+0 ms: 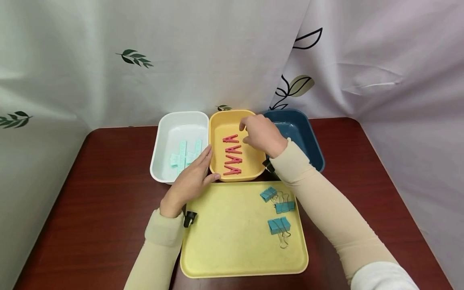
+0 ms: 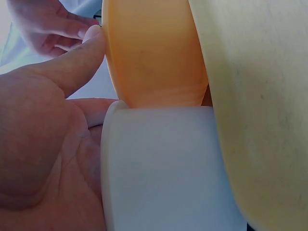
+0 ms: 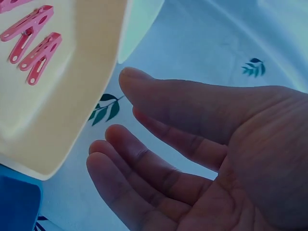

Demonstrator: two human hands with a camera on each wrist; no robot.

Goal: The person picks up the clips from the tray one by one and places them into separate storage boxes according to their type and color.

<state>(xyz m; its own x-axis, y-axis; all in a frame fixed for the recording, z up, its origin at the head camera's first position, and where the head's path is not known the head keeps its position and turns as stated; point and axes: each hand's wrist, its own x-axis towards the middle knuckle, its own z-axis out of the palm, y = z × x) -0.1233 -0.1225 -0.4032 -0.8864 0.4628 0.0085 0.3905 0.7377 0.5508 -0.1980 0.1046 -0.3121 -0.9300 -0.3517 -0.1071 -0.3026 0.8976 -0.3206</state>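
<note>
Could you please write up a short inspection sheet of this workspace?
Surface: reddish-brown table, pale yellow tray on it.
Job's things: four pink clothespins in the orange bin; three blue binder clips on the tray; mint-green clips in the white bin; dark blue bin alongside.
Clutter: nothing seen.
Hands: left hand at the white and orange bins' edges; right hand near the orange bin, holding nothing.
Cables: nothing seen.
Surroundings: leaf-printed white cloth.

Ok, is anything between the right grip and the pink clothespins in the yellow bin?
Nothing visible: the right grip is over the yellow bin, the pink clothespins lie uncovered, and the left grip is at the rim.
</note>
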